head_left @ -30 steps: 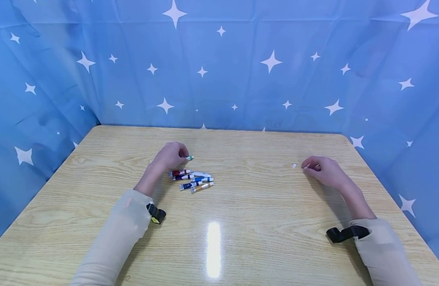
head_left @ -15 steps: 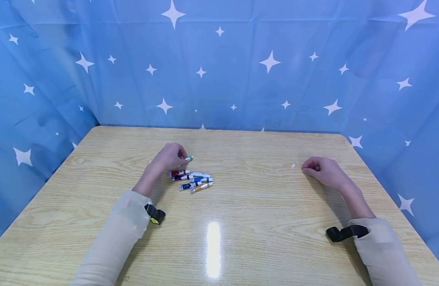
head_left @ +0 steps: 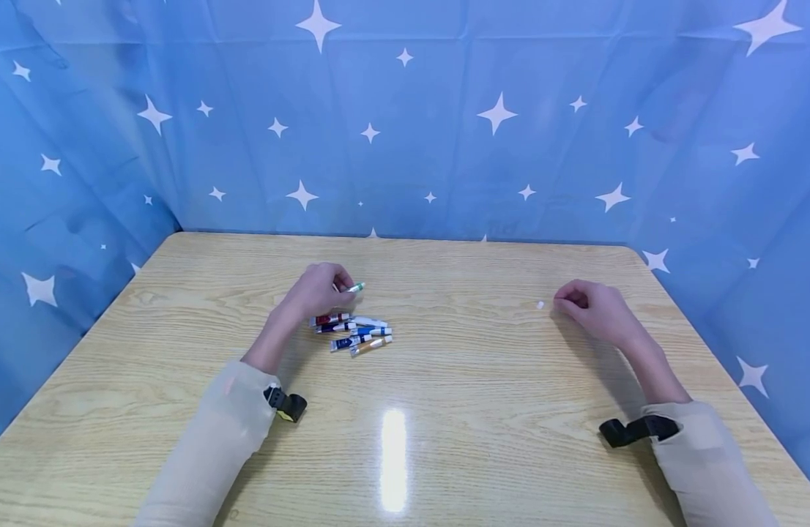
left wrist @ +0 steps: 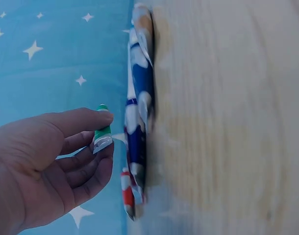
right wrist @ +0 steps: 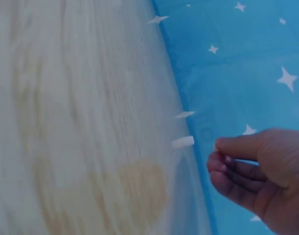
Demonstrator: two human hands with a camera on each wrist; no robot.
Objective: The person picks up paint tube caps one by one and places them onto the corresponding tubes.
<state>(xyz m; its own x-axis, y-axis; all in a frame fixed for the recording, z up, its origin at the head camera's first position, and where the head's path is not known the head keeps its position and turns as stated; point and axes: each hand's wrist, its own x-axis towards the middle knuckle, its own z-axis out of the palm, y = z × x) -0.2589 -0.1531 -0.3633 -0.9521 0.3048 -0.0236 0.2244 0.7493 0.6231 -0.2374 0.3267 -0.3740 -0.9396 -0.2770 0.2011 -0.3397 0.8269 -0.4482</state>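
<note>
My left hand (head_left: 321,289) pinches a small paint tube (left wrist: 103,129) with a green label and silver crimped end between thumb and fingers, raised above the table. Just in front of that hand lies a loose pile of paint tubes: red (head_left: 330,320), dark blue (head_left: 350,342), blue (head_left: 373,331), ochre (head_left: 372,346) and others. Over on the right, my right hand (head_left: 592,311) has its thumb and fingertips together. A tiny white piece (right wrist: 214,147) shows at those fingertips, mostly hidden. Beside them a small white block (head_left: 540,304) lies on the table.
A wood-grain table (head_left: 458,380) spans the view, with a bright light reflection near its front. Behind it and along the sides hangs a blue curtain (head_left: 405,161) with white stars. Each wrist wears a black camera mount (head_left: 286,404).
The left hand has lifted the green tube off the table and shifted it slightly right. The right thumb and fingers have closed together, and that hand has risen slightly. The white block stays put.
</note>
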